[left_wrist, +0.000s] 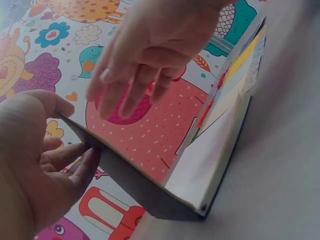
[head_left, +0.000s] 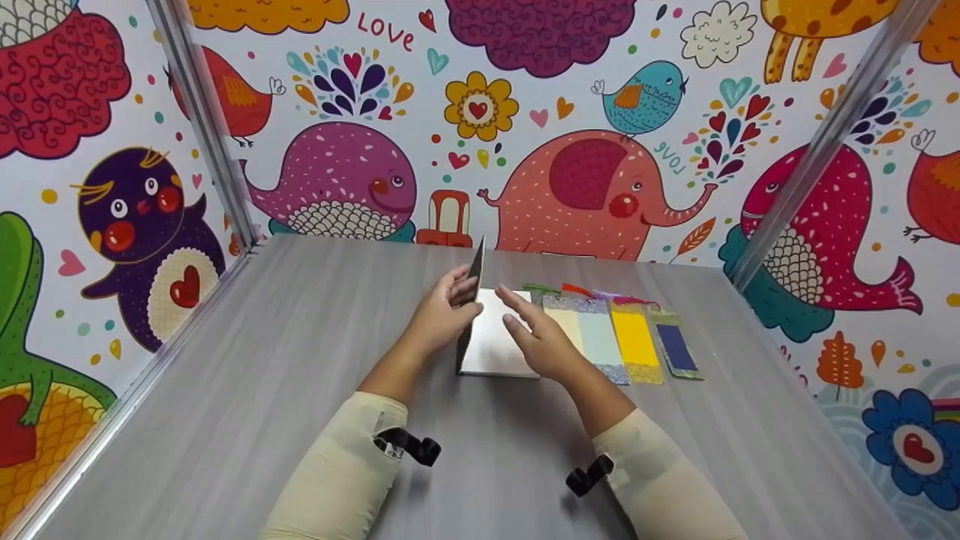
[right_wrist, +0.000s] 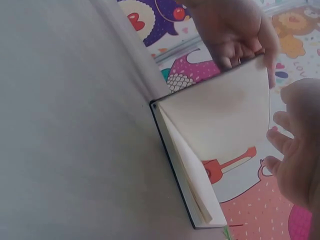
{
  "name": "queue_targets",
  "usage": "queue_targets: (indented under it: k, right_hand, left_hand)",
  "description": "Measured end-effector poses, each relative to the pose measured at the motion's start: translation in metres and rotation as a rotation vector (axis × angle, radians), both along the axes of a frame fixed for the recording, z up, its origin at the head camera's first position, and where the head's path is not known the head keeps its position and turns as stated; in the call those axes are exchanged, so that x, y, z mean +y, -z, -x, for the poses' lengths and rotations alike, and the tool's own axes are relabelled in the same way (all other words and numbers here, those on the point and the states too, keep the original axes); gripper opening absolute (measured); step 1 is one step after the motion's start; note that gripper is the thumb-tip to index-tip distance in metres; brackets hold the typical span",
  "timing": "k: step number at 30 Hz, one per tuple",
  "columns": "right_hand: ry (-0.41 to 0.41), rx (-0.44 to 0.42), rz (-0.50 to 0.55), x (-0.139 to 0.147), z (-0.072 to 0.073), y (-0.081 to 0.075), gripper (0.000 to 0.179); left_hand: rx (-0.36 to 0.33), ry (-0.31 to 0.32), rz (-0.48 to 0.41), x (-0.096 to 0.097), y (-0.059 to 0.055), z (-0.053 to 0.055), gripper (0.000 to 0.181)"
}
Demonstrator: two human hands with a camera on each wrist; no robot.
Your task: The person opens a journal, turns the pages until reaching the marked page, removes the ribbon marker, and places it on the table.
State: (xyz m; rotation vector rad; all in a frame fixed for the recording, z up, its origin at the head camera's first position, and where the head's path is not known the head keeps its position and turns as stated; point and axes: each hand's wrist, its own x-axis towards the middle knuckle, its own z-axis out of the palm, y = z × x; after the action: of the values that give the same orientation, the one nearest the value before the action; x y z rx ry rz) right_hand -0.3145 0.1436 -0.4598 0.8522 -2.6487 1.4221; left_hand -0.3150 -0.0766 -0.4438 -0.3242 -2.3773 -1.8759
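Observation:
A notebook point(head_left: 499, 341) with white pages lies on the table, its dark front cover point(left_wrist: 130, 175) raised nearly upright. My left hand point(head_left: 444, 313) pinches the cover's free edge, thumb on the inner side and fingers behind it. The pale inside of the cover point(right_wrist: 220, 107) faces my right hand point(right_wrist: 302, 150) in the right wrist view. That hand hovers over the right part of the pages, its fingers slightly bent and apart, with nothing in them. Part of the page block is hidden behind it in the head view.
Several tasselled bookmarks lie right of the notebook: pale ones point(head_left: 600, 341), a yellow one point(head_left: 636, 341) and a dark blue one point(head_left: 679, 349). The grey table point(head_left: 300, 360) ends at walls point(head_left: 517, 97) with cartoon animals. Metal posts point(head_left: 202, 120) stand at its far corners.

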Motion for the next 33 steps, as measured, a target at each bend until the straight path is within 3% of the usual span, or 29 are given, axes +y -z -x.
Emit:
queue_targets:
  k: [6, 11, 16, 21, 24, 27, 30, 33]
  right_hand:
    - [-0.072, -0.042, 0.092, -0.002, -0.001, -0.001, 0.053]
    - [-0.06, -0.047, 0.118, -0.001, 0.0, -0.001, 0.055]
    - [0.031, -0.004, 0.135, -0.002, 0.001, -0.002, 0.059]
    - [0.157, 0.037, 0.085, -0.004, 0.0, -0.001, 0.065]
    - [0.201, 0.06, 0.06, -0.004, 0.001, 0.0, 0.065]
    - [0.234, 0.107, 0.018, -0.003, 0.002, 0.002, 0.064]
    - [0.257, 0.165, -0.09, -0.001, 0.005, 0.005, 0.067]
    - [0.262, 0.194, -0.253, 0.002, 0.008, 0.011, 0.074]
  left_hand:
    - [0.013, 0.025, 0.029, 0.009, 0.004, -0.001, 0.074]
    - [0.001, 0.04, 0.047, 0.013, 0.007, -0.002, 0.069]
    - [0.023, 0.072, 0.031, 0.014, 0.013, 0.0, 0.06]
    - [0.026, 0.087, 0.041, 0.013, 0.023, 0.005, 0.056]
    - [0.029, 0.069, 0.147, 0.011, 0.03, 0.007, 0.061]
    - [0.058, 0.02, 0.324, 0.009, 0.035, 0.009, 0.067]
    - [0.089, -0.046, 0.536, 0.007, 0.04, 0.01, 0.075]
    - [0.099, -0.066, 0.71, 0.006, 0.045, 0.01, 0.085]
